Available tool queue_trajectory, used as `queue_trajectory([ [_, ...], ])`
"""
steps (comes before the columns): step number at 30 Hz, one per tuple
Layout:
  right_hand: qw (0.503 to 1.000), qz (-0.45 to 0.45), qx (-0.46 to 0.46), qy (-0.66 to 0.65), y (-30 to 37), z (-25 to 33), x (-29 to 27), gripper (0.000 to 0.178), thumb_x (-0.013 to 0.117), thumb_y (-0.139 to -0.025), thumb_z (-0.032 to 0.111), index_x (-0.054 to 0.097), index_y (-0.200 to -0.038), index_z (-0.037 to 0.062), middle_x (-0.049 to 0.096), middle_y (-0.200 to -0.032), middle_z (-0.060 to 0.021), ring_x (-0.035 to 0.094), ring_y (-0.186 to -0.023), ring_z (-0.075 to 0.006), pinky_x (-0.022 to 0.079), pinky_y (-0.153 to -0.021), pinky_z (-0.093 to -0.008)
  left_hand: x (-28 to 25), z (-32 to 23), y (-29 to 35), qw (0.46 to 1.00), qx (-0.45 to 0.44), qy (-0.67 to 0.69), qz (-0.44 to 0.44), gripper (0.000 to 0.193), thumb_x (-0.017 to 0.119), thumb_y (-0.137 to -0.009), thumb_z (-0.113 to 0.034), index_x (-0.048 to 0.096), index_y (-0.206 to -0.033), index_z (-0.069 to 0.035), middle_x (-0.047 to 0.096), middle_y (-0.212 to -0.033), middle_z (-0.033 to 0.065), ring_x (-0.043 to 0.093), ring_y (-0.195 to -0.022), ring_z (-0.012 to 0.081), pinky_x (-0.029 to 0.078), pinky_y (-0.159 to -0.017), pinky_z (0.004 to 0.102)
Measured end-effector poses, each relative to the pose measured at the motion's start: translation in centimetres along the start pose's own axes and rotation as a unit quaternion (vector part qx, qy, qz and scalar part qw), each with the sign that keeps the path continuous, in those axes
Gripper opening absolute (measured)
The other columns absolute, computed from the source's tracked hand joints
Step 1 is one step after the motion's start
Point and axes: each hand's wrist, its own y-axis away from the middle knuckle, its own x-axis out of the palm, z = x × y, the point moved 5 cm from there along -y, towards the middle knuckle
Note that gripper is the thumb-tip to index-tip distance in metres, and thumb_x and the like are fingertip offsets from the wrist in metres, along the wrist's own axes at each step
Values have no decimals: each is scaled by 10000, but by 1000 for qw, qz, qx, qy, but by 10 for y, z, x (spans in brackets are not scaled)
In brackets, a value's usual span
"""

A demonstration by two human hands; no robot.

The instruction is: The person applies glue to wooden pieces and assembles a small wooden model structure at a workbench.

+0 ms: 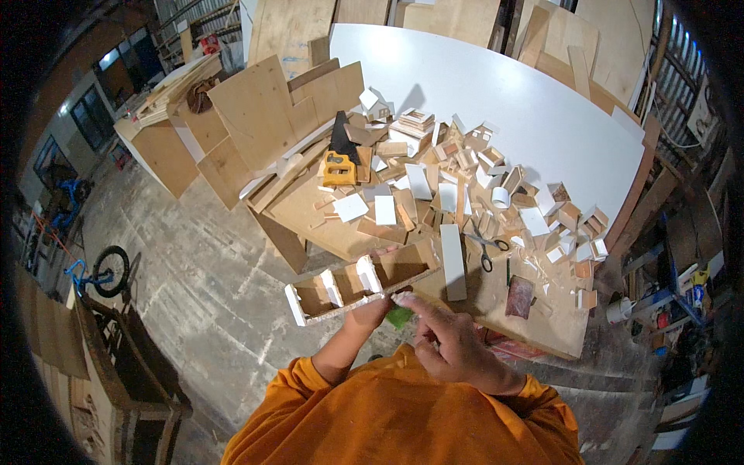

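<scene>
My left hand is closed round the underside of a long, narrow wooden box with dividers, its pale rough edges facing up. The box slants above the near edge of the table, its right end higher in the picture. My right hand is beside it, index finger stretched to the box's near edge and the other fingers partly curled. Something whitish covers that fingertip. Below the finger shows a small green thing whose kind I cannot make out. A white strip of board lies just right of the box.
On the wooden table lie scissors, a reddish-brown sheet, a yellow-handled saw and a heap of small wood and white offcuts. A large white board stands behind. A bicycle wheel is at left.
</scene>
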Motion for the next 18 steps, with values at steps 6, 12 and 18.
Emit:
queue_trajectory([
  [6, 1000, 9, -21, 17, 3, -3, 13, 777, 574, -752, 73, 290, -1475, 105, 613, -685, -133, 608, -523, -287, 491, -501, -412, -2, -17, -3, 995, 37, -89, 11, 688, 795, -678, -212, 514, -1289, -65, 576, -1201, 93, 499, -1115, 300, 373, -966, 430],
  [12, 997, 21, -18, 79, 6, 0, 11, 757, 563, -753, 71, 306, -1465, 96, 611, -703, -126, 609, -551, -302, 501, -529, -427, 1, -6, 2, 990, -49, 123, -42, 659, 778, -695, -234, 520, -1281, -77, 571, -1226, 72, 506, -1101, 297, 371, -957, 422],
  [18, 990, -7, -24, 135, 11, 2, -1, 701, 549, -737, 32, 394, -1419, 78, 629, -763, -121, 619, -586, -286, 517, -567, -406, 1, -11, 0, 995, -36, 81, -46, 645, 770, -694, -229, 523, -1268, -70, 569, -1245, 63, 518, -1098, 291, 378, -950, 428],
])
